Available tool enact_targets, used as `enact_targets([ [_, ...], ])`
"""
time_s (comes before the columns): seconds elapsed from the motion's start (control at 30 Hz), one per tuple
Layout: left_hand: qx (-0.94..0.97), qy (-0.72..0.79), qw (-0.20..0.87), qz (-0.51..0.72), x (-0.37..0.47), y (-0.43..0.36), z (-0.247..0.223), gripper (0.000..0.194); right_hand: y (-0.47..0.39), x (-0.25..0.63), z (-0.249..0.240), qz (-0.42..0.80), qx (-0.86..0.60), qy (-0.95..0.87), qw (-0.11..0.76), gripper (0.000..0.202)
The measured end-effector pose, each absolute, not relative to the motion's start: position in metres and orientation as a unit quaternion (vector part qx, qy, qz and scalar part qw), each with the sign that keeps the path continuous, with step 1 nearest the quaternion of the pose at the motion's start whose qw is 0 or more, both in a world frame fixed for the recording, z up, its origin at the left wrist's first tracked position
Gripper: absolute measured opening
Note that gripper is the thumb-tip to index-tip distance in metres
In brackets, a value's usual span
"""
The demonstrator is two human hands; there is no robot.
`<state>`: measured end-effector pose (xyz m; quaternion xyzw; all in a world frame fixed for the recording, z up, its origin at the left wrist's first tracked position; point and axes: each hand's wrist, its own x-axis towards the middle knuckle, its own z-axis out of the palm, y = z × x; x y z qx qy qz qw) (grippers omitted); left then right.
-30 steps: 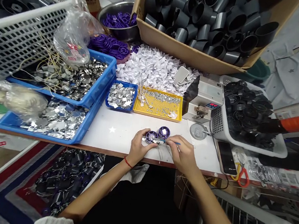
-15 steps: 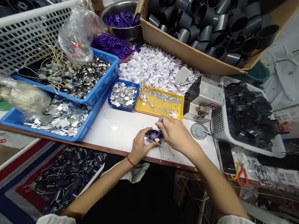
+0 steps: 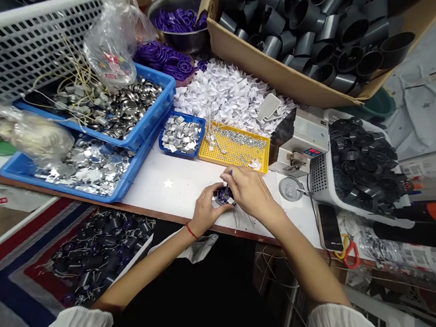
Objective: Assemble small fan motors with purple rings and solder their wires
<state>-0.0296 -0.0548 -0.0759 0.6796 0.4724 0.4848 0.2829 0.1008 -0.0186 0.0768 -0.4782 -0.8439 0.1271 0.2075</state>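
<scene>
My left hand (image 3: 205,208) is closed around the rim of a small round purple plastic part (image 3: 222,195) at the table's front edge. Pale bits of metal show inside this part, and thin wires (image 3: 236,219) trail from it toward me. Right above it, my right hand (image 3: 249,192) is pinched on a slim tool (image 3: 230,173) with a blue end, pointing down into the part. My fingers cover most of the tool, so its exact kind is hidden. Just behind the hands lies a yellow tray (image 3: 218,159) of small metal pieces and white wires.
A small blue tray (image 3: 160,146) of metal plates and stacked blue trays (image 3: 120,194) stand left. A grey device (image 3: 303,136) with a red display, a white basket (image 3: 318,177) of black parts, a phone (image 3: 329,227) and scissors (image 3: 351,252) are right. A cardboard box (image 3: 275,78) stands behind.
My right hand has shifted slightly left and up over the purple part, tilting the tool. My left hand keeps its hold. A dark and orange object has come into view at far right.
</scene>
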Motion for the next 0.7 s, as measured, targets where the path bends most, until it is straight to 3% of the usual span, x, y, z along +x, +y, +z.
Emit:
enact_targets([
  [0.33,0.698,0.479,0.262,0.464,-0.028,-0.057,-0.073,0.060,-0.074,0.139,0.049,0.082,-0.514,-0.738,0.429,0.022],
  [0.53,0.704,0.482,0.248,0.458,-0.028,-0.057,-0.074,0.058,-0.095,0.151,0.047,0.108,-0.617,-0.623,0.469,0.026],
  [0.7,0.661,0.506,0.298,0.468,-0.023,-0.061,-0.062,0.056,-0.097,0.124,0.023,0.175,-0.638,-0.392,0.638,0.027],
])
